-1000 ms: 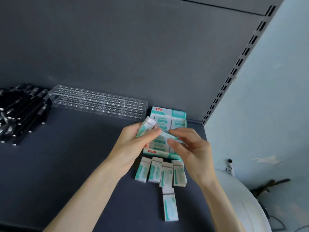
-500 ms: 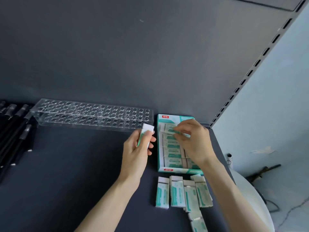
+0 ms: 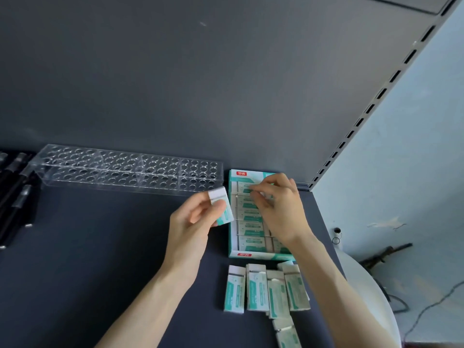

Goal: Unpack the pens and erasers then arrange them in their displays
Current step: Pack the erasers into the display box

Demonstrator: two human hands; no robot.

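Observation:
My left hand [image 3: 190,224] grips one white and teal eraser [image 3: 221,208] just left of the teal eraser box [image 3: 234,254]. The box lies flat on the dark shelf and holds rows of erasers. My right hand [image 3: 278,209] reaches into the upper part of the box, fingertips pinched on an eraser [image 3: 244,188] in the top row. Several loose erasers [image 3: 256,287] lie side by side in front of the box, and one more eraser [image 3: 287,334] lies below them. A clear acrylic pen holder [image 3: 125,169] with many round holes stands empty at the back. Black pens [image 3: 15,194] lie at the far left.
The dark shelf [image 3: 88,259] ends at a grey back panel. A slotted upright [image 3: 371,106] runs along the right edge. Beyond it are a pale wall, a white rounded object [image 3: 369,292] and cables on the floor.
My hands have separated: the left one has stayed left of the box with its eraser, and the right one has settled on the top row inside the box. The view has shifted downward and closer.

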